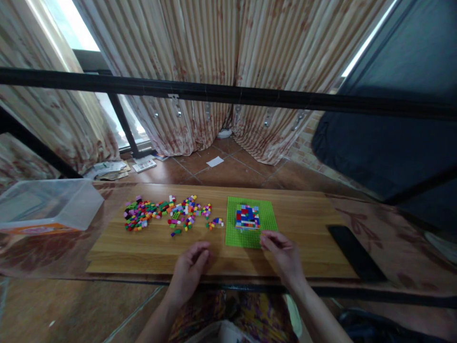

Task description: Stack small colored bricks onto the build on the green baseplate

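My left hand (190,267) is over the front of the wooden board (303,214), loosely curled, with a gap between thumb and forefinger and nothing visible in it. Near the front right corner of a green baseplate (267,214), my right hand (283,253) has its fingertips pinched together. What they hold, if anything, is too small to make out. On the baseplate stands a low, roughly square build of toy bricks (247,217), mostly blue, red and white on top. Left of the baseplate lies a small cluster of loose bricks (215,222).
Many coloured bricks (143,212) are spread over the board's left side. A clear plastic box (53,202) stands at the far left. To the right lies a flat black object (355,251). A black metal bar (228,91) crosses the view beyond the board.
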The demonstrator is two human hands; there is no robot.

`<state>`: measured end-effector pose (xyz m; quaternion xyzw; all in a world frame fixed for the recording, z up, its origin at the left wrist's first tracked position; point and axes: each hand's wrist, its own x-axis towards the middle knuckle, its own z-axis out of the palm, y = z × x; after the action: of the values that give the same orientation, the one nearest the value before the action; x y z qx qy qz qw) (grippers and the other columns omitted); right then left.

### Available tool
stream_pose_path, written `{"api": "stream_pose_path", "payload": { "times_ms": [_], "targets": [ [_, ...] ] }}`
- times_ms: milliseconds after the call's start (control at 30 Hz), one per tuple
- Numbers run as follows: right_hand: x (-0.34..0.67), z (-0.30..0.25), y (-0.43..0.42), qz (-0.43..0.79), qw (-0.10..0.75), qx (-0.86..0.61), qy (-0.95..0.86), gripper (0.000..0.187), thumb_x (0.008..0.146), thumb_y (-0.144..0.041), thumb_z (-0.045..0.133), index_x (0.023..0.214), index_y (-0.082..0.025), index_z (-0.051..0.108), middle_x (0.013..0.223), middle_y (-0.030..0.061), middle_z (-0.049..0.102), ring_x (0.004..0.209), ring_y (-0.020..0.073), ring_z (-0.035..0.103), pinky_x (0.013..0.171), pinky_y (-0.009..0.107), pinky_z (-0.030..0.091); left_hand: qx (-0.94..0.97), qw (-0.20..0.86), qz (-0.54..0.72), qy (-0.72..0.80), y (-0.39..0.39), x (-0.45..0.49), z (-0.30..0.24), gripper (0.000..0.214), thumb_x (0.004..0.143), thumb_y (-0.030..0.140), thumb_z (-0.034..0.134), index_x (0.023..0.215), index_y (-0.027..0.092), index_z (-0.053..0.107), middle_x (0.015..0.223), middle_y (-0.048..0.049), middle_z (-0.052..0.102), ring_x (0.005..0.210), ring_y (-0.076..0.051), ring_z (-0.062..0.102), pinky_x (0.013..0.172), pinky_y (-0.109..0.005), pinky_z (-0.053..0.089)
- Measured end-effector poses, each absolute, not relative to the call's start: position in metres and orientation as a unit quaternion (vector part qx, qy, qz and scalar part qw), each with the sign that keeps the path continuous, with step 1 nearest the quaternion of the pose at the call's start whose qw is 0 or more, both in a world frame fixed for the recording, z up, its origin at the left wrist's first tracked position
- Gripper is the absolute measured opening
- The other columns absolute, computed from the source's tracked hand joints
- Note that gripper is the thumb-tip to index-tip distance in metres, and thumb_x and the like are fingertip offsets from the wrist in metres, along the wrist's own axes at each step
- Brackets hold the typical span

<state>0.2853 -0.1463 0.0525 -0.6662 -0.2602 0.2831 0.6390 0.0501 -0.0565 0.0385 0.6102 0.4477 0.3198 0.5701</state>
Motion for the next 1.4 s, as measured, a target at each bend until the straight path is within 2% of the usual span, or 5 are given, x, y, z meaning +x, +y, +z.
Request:
{"api": "stream_pose_path", "payload": {
  "times_ms": [167, 367, 633, 1000, 1400],
  "targets": [
    [0.304, 0.049, -0.132, 0.252, 0.619, -0.697, -0.258, 0.040, 0.060, -0.051, 0.078, 0.083, -0.018, 0.075, 0.075, 0.0068, 0.073, 0.068, 0.0215, 0.067, 0.063, 0.035, 0.055, 0.703, 0.343, 0.365, 0.504, -0.017, 0.013, 0.021, 0.027, 0.082, 0.040, 0.054, 0.092, 0.018, 0.067, 0.091, -0.0068, 0.073, 0.084, -0.022, 0.069, 0.079, -0.034, 0.054],
    [0.311, 0.047, -0.120, 0.250, 0.635, -0.695, -0.229, 0.033, 0.057, -0.041, 0.079, 0.081, -0.019, 0.076, 0.078, 0.0064, 0.075, 0.072, 0.0223, 0.069, 0.072, 0.038, 0.056, 0.750, 0.247, 0.343, 0.509, -0.011, 0.006, 0.014, 0.028, 0.086, 0.036, 0.046, 0.095, 0.019, 0.066, 0.092, -0.0070, 0.074, 0.084, -0.022, 0.070, 0.076, -0.032, 0.056],
    [0.312, 0.038, -0.115, 0.240, 0.619, -0.697, -0.272, 0.035, 0.071, -0.049, 0.067, 0.086, -0.018, 0.075, 0.088, 0.0094, 0.075, 0.080, 0.0244, 0.071, 0.076, 0.040, 0.056, 0.758, 0.223, 0.349, 0.504, -0.016, 0.009, 0.016, 0.028, 0.087, 0.034, 0.044, 0.096, 0.019, 0.066, 0.093, -0.0074, 0.074, 0.085, -0.021, 0.070, 0.078, -0.031, 0.055],
    [0.307, 0.041, -0.107, 0.145, 0.535, -0.725, -0.409, 0.026, 0.077, -0.044, 0.063, 0.083, -0.021, 0.073, 0.091, 0.0071, 0.071, 0.084, 0.0212, 0.065, 0.080, 0.038, 0.052, 0.766, 0.215, 0.341, 0.500, -0.016, 0.009, 0.014, 0.027, 0.087, 0.034, 0.043, 0.095, 0.019, 0.065, 0.090, -0.0074, 0.073, 0.082, -0.021, 0.070, 0.076, -0.031, 0.055],
    [0.304, 0.033, -0.092, 0.031, 0.439, -0.772, -0.459, 0.036, 0.082, -0.039, 0.055, 0.108, -0.018, 0.068, 0.083, 0.0063, 0.070, 0.077, 0.0205, 0.063, 0.077, 0.037, 0.049, 0.760, 0.224, 0.346, 0.503, -0.018, 0.009, 0.015, 0.027, 0.088, 0.033, 0.043, 0.096, 0.020, 0.066, 0.093, -0.0072, 0.073, 0.084, -0.021, 0.070, 0.079, -0.031, 0.055]
  ]
}}
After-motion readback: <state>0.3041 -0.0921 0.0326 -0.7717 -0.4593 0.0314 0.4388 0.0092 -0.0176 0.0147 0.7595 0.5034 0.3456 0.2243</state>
